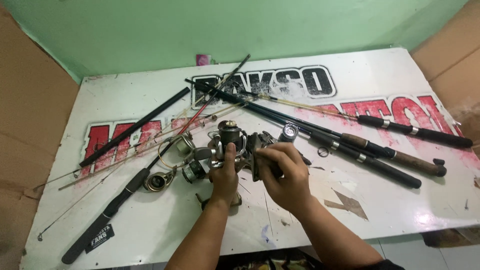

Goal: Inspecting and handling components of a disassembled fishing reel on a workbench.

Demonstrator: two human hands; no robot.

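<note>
My left hand (224, 177) grips a grey spinning fishing reel (227, 140) by its body, thumb up against the spool. My right hand (284, 175) pinches a dark part on the reel's right side, beside a small dark cylinder (288, 132). Both hands work above the middle of a white painted table (400, 210). A second smaller reel (192, 171) and a brass-coloured reel part (156, 181) lie just left of my left hand.
Several fishing rods with dark handles (380, 150) lie across the table's right half. A black rod section (135, 127) and thin rod tips fan out to the left. Another handle (107, 215) points toward the front left corner. Brown cardboard (30, 115) flanks both sides; a green wall stands behind.
</note>
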